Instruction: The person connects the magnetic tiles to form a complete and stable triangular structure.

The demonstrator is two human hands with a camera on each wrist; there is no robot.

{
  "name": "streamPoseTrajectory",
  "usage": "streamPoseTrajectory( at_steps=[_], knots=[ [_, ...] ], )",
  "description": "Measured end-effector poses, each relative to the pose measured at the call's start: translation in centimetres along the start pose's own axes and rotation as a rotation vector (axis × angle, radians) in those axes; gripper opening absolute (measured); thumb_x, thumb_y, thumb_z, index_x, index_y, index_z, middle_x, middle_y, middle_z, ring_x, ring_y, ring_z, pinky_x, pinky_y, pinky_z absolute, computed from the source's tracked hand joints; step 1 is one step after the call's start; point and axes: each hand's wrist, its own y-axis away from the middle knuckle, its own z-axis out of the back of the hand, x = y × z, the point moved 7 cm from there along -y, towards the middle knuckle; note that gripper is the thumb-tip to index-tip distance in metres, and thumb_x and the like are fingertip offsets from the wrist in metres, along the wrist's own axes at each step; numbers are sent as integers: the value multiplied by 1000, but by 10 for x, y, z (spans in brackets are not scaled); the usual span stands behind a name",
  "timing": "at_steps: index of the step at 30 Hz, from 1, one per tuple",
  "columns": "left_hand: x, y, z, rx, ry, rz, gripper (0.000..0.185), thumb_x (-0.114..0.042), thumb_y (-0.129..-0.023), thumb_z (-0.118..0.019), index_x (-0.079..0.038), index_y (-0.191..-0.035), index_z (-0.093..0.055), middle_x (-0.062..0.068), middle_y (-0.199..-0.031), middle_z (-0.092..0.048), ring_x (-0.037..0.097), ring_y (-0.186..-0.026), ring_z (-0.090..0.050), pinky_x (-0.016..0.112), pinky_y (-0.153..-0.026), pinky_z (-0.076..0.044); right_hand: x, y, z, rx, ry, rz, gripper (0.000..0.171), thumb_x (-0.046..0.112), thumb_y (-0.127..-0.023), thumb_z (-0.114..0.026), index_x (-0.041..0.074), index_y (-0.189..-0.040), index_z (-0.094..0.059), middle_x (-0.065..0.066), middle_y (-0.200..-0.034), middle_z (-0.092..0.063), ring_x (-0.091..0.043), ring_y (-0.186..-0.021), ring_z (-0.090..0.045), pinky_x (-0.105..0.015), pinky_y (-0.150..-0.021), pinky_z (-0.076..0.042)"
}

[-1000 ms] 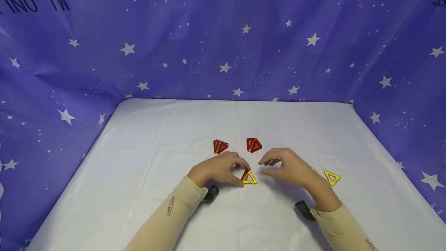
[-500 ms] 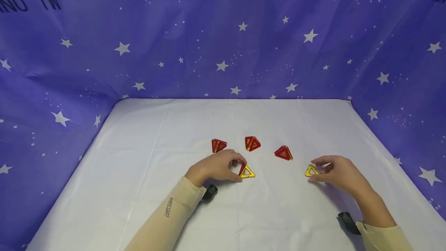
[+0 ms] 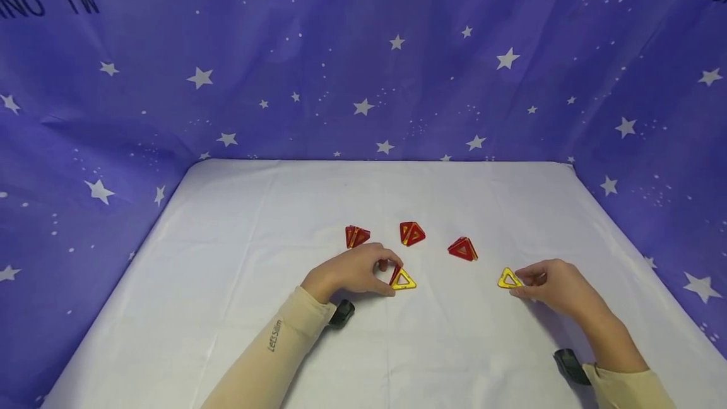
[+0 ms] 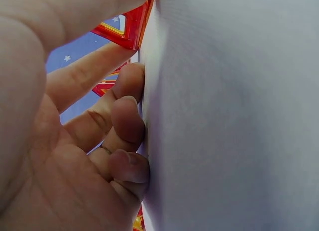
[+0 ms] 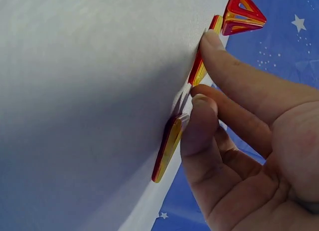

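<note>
In the head view my left hand pinches a small group of magnetic triangle tiles between thumb and index finger: a red one tilts up beside a yellow one. The left wrist view has a red-and-yellow tile by those fingertips. Over on the right, my right hand has its thumb and index finger at two sides of a yellow-topped triangle tile lying on the cloth. Seen by the right wrist, another red-and-yellow tile lies below the index finger; the hand covers it in the head view.
Three red-and-yellow tile clusters stand behind the hands: the left one, the middle one and the right one. White cloth covers the table, with a purple starry curtain around it.
From above the table's middle, my right hand has moved right to the yellow tile, uncovering the right cluster. Its fingertips then shift slightly further right along the tile. My left hand keeps its hold.
</note>
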Motion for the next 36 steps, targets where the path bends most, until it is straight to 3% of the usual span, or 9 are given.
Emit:
streamPoseTrajectory(
  at_steps=[6,13,17,21,26,36],
  knots=[
    [-1,1,-2,4,-11,-3,47,-28,-82,-85,-23,-126,-70,-5,-98,-58,12,-92,-52,27,-82,-45,2,1,1,-12,17,32,29,17,-83,-83,-5,-102,-75,-2,-85,-67,-20,-78,-61,-37,-65,-49],
    [0,1,-3,3,-14,-5,48,-28,-83,-85,-23,-128,-70,-5,-98,-58,12,-91,-52,27,-82,-45,5,5,2,-28,-29,44,35,20,-86,-81,-3,-111,-72,-11,-97,-71,-24,-81,-67,-35,-62,-52],
    [0,1,-2,0,-24,-4,48,-28,-82,-85,-24,-128,-70,-5,-96,-57,11,-89,-51,27,-79,-44,18,7,5,-73,-72,138,32,17,-86,-81,0,-113,-73,-9,-97,-72,-20,-79,-67,-30,-60,-51],
    [0,2,-2,5,-37,-3,48,-28,-83,-85,-25,-129,-70,-4,-94,-56,10,-87,-50,27,-76,-44,39,7,7,-95,-109,240,27,15,-86,-81,4,-110,-76,-3,-94,-73,-18,-82,-68,-29,-67,-52],
    [-1,2,-2,10,-41,1,49,-30,-83,-85,-26,-129,-70,-2,-94,-56,11,-86,-50,27,-74,-45,65,0,-1,-55,-153,281,23,12,-87,-80,7,-109,-77,1,-93,-72,-16,-82,-67,-30,-71,-54],
    [-4,1,-2,23,-69,-4,51,-33,-84,-84,-29,-133,-69,-6,-96,-57,10,-85,-50,26,-72,-45,114,-19,-39,67,-175,313,24,6,-85,-79,8,-108,-78,4,-88,-68,-14,-78,-62,-28,-66,-52]
  ],
)
